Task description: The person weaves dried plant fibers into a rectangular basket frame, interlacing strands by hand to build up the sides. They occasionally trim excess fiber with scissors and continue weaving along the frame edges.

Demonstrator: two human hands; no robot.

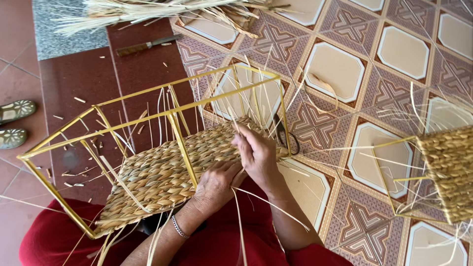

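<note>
**Weaving the panel on the yellow frame**

Nearest me, red fabric covered the lap. My left hand (217, 184), bracelet at the wrist, pressed flat on the woven panel (167, 172), fingers together, clamping nothing I could make out. My right hand (256, 155) had its fingers pinched on a pale straw strand (235, 129) at the panel's far edge. Judged step: working a strand into the braid; next move would need tension kept and a tight tuck. The panel was coarse, plaited, tan, inside a thin yellow wire frame (148, 111). Beyond: scissors (286, 138), patterned tiled floor (340, 69), a second woven basket (451, 170), loose straw bundle (148, 10).
</note>
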